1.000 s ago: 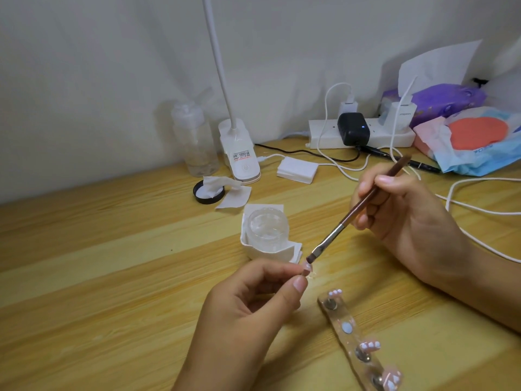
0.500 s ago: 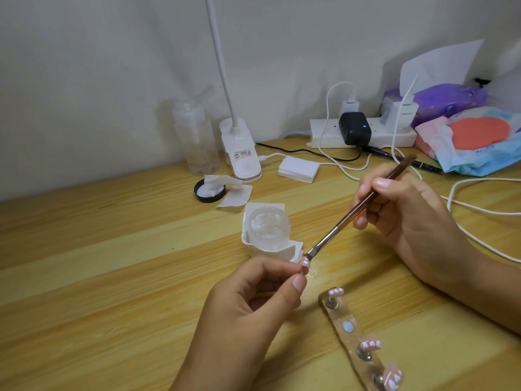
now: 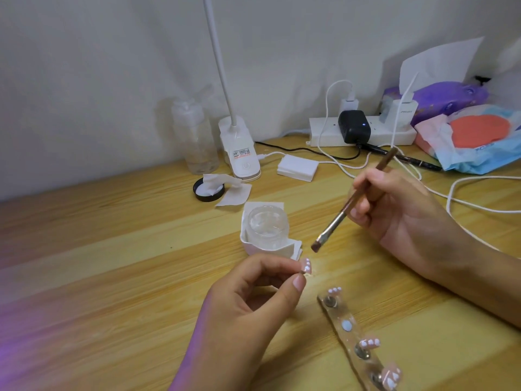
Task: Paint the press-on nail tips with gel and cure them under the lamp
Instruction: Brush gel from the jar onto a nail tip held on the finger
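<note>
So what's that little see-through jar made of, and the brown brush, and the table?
The small clear round jar looks glossy and see-through: glass or clear plastic, hard to tell. The thin brown brush seems to have a wooden handle, a shiny metal collar and dark bristles. The yellow table shows wood grain, perhaps laminate.

**Open Wood at Left, Clutter at Back and Right**

Taken from the two hands, the desk (image 3: 98,277) shows bare wood from 7 to 10 o'clock, a wide open lane. At 12 o'clock a jar (image 3: 266,224) in its white holder (image 3: 270,249) stands just beyond the left hand (image 3: 248,311). From 11 to 1 o'clock a bottle (image 3: 197,142), lamp base (image 3: 241,153), black lid (image 3: 208,191) and pad stack (image 3: 297,169) crowd the wall. White cables (image 3: 465,204) loop at 2 to 3 o'clock, behind the right hand (image 3: 394,210). A nail strip (image 3: 355,342) blocks 5 o'clock.
</note>
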Demonstrator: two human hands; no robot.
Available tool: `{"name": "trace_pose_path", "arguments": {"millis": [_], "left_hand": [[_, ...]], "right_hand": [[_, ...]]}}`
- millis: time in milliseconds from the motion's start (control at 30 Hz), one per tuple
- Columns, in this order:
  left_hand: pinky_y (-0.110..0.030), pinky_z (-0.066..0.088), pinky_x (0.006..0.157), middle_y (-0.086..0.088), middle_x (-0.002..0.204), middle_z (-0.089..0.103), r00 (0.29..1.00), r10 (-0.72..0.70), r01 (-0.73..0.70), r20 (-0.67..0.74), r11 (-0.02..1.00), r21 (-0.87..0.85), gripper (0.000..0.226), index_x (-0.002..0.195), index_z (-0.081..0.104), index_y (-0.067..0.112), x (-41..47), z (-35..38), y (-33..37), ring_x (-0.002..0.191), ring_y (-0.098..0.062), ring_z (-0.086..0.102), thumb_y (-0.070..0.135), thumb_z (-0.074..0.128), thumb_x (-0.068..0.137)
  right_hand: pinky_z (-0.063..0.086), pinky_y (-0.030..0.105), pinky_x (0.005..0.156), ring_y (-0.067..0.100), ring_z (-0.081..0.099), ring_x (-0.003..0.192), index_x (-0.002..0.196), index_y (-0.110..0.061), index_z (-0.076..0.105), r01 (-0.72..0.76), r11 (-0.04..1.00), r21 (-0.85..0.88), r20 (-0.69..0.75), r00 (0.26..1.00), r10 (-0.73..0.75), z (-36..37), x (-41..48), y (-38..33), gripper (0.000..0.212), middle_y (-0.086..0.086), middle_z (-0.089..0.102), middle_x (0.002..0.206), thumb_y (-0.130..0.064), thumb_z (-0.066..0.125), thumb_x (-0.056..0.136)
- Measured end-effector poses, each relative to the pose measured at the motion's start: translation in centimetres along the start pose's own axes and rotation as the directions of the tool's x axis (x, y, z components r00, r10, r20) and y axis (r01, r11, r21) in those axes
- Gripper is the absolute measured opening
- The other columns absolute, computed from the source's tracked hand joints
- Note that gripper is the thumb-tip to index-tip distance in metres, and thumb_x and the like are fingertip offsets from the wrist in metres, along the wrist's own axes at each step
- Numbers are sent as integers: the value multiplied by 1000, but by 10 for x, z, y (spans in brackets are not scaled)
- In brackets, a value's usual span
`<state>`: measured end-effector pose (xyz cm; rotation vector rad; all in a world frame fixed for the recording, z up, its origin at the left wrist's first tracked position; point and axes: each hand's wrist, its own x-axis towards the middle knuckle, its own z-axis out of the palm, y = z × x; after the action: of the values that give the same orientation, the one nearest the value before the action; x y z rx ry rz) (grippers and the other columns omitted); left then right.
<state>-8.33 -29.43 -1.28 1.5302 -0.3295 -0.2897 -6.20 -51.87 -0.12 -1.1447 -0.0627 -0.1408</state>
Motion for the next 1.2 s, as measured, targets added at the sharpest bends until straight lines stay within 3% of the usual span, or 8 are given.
{"name": "trace_pose_path", "arguments": {"millis": [100,233,533,633,767,900,1033,1200], "left_hand": [[-15,48,62,6,74,69,1000,1,-1,3,1000,0,24,81,76,30,0,1,0,64,-6,59,42,75,60],[-14,47,61,6,73,69,1000,13,-13,8,1000,10,29,82,76,31,-1,0,0,65,-4,59,47,72,58],[-16,48,59,6,72,68,1000,12,-12,4,1000,5,27,79,75,31,-1,2,-1,62,-7,57,47,71,58],[-17,48,61,2,76,70,1000,15,-15,4,1000,22,27,78,75,31,-2,1,-1,63,-8,58,48,70,58],[-19,47,61,0,79,70,1000,18,-18,0,999,28,25,76,74,32,-2,1,0,62,-9,57,48,69,57],[-15,45,57,2,70,66,1000,19,-20,5,999,28,23,74,74,29,-2,2,2,58,-6,54,45,70,57],[-13,46,56,-6,71,67,1000,9,-9,-1,999,47,7,72,74,28,-2,3,4,58,-3,57,25,73,65],[-13,47,55,-6,70,67,1000,12,-12,0,999,38,8,71,74,27,-3,4,5,58,-3,59,21,71,67]], "right_hand": [[49,19,53,8,57,53,84,-12,60,20,1000,-12,-23,1000,-21,0,-1,2,11,1,62,68,-22,64,79],[48,20,52,11,56,53,82,-21,66,32,998,-61,21,999,-31,0,-2,1,9,5,57,62,-27,67,75],[47,18,52,10,57,52,85,-13,53,38,989,-144,27,999,-35,1,-5,1,4,4,57,62,-16,54,83],[48,19,52,11,57,54,83,-15,56,56,986,-156,26,998,-52,1,-5,1,1,4,57,64,-16,55,84],[48,19,53,11,58,55,77,-25,63,92,977,-191,-2,996,-94,1,-4,3,13,3,56,67,-16,56,84],[48,19,53,11,58,54,74,-28,66,95,983,-157,-22,995,-100,0,-2,2,19,1,57,65,-17,55,85],[48,19,53,11,56,53,72,-26,66,72,990,-119,1,997,-73,1,-2,0,18,3,54,62,-17,55,84],[46,19,53,11,55,52,75,-25,63,64,980,-189,45,997,-56,2,-5,2,14,6,57,60,-18,55,85]]}}
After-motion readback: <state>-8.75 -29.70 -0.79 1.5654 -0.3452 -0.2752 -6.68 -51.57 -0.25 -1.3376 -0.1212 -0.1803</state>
